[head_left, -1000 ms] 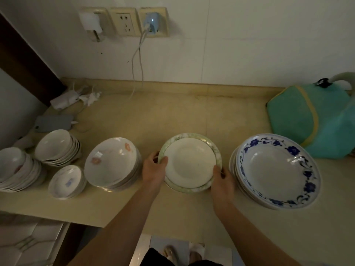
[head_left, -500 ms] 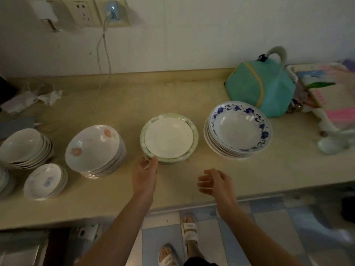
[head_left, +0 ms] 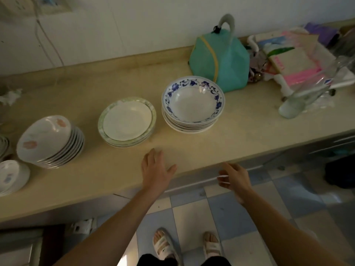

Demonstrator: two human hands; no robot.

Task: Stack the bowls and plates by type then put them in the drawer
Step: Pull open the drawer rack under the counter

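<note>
Now | hands point(head_left: 194, 174) spread, holding nothing | blue-rimmed bowls point(head_left: 193, 105) stacked | green-rimmed plates point(head_left: 127, 121) stacked

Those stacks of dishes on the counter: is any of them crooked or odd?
Yes. The pink-flowered stack leans, its top dish tipped toward the left. The green-rimmed stack and the blue-flowered stack sit level. Nothing looks broken or spilled.

Five crockery stacks on the counter point(head_left: 240, 135): blue-rimmed bowls point(head_left: 193, 104), green-rimmed plates point(head_left: 127, 120), flowered bowls point(head_left: 48, 140), two cut off far left. Two empty hands.
</note>
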